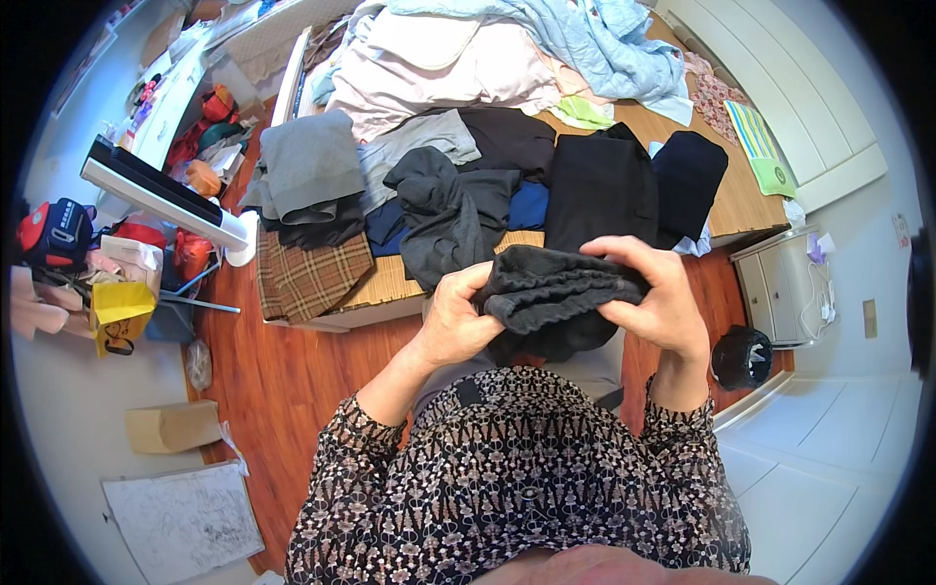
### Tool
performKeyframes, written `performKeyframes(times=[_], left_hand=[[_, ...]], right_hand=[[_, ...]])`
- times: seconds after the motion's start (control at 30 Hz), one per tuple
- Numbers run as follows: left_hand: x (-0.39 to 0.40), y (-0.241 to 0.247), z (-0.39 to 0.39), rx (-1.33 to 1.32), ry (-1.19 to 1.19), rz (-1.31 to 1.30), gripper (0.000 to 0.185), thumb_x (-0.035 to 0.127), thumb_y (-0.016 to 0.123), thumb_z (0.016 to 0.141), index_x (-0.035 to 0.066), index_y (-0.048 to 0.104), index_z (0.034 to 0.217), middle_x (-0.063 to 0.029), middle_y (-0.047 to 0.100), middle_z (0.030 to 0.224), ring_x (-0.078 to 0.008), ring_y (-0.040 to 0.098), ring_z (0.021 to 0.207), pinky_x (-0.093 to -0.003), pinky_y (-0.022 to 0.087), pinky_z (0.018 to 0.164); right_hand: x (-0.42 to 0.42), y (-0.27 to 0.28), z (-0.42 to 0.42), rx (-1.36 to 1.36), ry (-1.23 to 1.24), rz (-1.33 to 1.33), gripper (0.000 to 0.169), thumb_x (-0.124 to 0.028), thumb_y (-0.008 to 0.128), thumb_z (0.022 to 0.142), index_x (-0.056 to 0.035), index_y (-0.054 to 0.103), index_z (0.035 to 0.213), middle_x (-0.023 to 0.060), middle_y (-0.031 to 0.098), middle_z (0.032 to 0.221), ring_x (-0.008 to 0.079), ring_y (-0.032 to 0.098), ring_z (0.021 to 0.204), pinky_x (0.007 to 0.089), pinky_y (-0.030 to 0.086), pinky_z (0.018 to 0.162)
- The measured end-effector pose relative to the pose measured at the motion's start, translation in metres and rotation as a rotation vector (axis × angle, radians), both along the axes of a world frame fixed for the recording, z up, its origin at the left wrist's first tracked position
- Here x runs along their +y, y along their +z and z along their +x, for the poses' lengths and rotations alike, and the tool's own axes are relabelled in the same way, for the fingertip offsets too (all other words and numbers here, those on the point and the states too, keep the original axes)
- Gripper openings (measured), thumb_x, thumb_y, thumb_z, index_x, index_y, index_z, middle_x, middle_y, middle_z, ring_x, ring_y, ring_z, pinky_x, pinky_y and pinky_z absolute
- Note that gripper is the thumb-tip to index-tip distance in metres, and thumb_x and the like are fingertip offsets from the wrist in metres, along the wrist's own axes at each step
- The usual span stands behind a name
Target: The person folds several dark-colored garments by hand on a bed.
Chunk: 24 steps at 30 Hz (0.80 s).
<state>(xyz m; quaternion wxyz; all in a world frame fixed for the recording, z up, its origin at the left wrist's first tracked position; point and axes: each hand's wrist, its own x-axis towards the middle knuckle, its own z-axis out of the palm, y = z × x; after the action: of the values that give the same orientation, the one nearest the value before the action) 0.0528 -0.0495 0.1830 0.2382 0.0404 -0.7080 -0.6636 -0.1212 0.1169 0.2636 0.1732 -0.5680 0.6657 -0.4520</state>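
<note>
A black garment with a gathered elastic waistband is bunched between my two hands in front of my lap. My left hand grips its left end, thumb and fingers closed on the cloth. On its right end, my right hand holds the fabric between thumb and fingers. Just beyond it on the bed lie a crumpled dark grey garment and folded black trousers. A folded grey garment tops a pile at the left, above brown plaid cloth. A folded dark navy garment lies farther right.
Pale pink bedding and a light blue quilt cover the far part of the bed. A white bedside cabinet and a black-lined waste bin stand at the right. At the left are a white stand-like appliance and several bags.
</note>
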Motion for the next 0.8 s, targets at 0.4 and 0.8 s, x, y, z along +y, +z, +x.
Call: performKeyframes(times=[0.4, 0.8], left_hand=[[0.013, 0.023, 0.005, 0.056, 0.083, 0.098, 0.030, -0.006, 0.068, 0.079, 0.002, 0.058, 0.106, -0.0015, 0.062, 0.097, -0.0106, 0.058, 0.092, -0.0253, 0.046, 0.082], [0.006, 0.022, -0.001, 0.114, 0.068, 0.124, 0.027, -0.001, 0.066, 0.084, 0.000, 0.060, 0.110, -0.0024, 0.064, 0.100, -0.0096, 0.059, 0.093, -0.0262, 0.047, 0.085]], right_hand=[[0.006, -0.020, -0.016, -0.577, 0.148, -0.128, 0.072, -0.009, 0.082, 0.067, 0.0024, 0.050, 0.130, 0.0105, 0.064, 0.108, 0.0137, 0.060, 0.101, 0.0276, 0.047, 0.089], [0.002, -0.091, -0.020, -0.759, 0.076, -0.056, 0.047, -0.005, 0.073, 0.080, 0.0018, 0.056, 0.124, 0.0082, 0.063, 0.117, 0.0166, 0.055, 0.111, 0.0328, 0.042, 0.099]])
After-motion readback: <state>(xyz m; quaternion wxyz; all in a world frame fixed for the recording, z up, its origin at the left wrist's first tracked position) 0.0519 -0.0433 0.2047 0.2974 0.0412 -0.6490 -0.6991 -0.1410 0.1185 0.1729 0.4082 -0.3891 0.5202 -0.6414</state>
